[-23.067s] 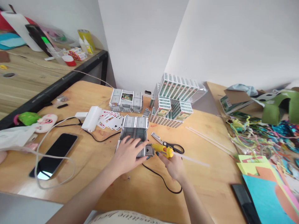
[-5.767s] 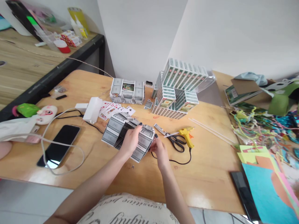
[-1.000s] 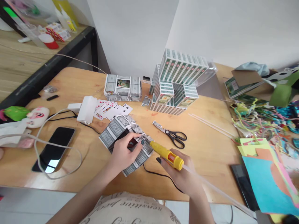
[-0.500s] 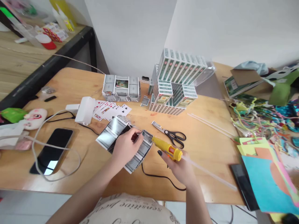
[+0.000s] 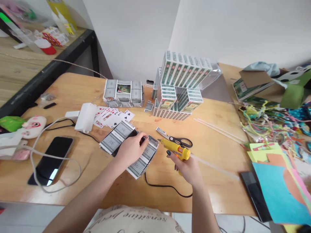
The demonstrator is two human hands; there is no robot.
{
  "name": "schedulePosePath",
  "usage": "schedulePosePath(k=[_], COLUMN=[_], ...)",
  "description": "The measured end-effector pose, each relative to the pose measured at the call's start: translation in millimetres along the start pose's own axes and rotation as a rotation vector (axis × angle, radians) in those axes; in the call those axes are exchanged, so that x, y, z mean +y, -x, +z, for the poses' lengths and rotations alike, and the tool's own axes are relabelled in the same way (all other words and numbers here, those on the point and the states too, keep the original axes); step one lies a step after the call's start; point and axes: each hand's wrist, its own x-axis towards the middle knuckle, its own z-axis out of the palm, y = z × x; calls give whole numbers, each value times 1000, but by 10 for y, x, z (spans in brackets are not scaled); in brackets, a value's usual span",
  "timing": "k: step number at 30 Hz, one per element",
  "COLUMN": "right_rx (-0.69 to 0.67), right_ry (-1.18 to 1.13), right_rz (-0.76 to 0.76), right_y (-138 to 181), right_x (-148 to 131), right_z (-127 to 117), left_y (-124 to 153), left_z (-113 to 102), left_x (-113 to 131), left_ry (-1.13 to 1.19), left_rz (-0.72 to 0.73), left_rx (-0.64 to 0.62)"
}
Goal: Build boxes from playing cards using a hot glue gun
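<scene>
A flat assembly of playing cards (image 5: 114, 139), backs up with a grey pattern, lies on the wooden table (image 5: 73, 94). My left hand (image 5: 131, 149) rests on top of it, fingers curled and pressing it down. My right hand (image 5: 187, 166) grips a yellow glue gun (image 5: 173, 148) just right of the cards. The gun's nozzle points left toward the assembly's right edge. A clear glue stick (image 5: 213, 166) sticks out behind the gun, and its black cord (image 5: 165, 186) loops over the table.
Scissors (image 5: 175, 139) lie just beyond the glue gun. Stacked card boxes (image 5: 179, 87), a second card block (image 5: 122, 94), loose face-up cards (image 5: 110, 116), a white adapter (image 5: 84, 118) and a phone (image 5: 51, 160) stand around. Coloured paper (image 5: 277, 187) covers the right side.
My right hand has drawn the glue gun back to the right, off the card assembly's edge. My left hand stays pressed on the cards.
</scene>
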Motion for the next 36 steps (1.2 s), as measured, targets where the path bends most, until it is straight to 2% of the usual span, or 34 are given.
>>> schedulePosePath(k=[6, 12, 15, 28, 36], right_rx=[-93, -81, -84, -76, -152], right_ry=[90, 248, 310, 282, 242], right_rz=[-96, -177, -172, -161, -199], right_y=[-64, -66, -64, -28, -56], right_x=[-10, -145, -176, -197, -122], right_z=[-45, -79, -86, -73, -20], left_y=[16, 63, 75, 84, 81], left_z=[1, 35, 36, 43, 51], left_x=[-22, -31, -30, -52, -65], left_ry=[2, -10, -15, 12, 131], left_rz=[6, -15, -18, -14, -13], left_rx=[-29, -17, -18, -11, 9])
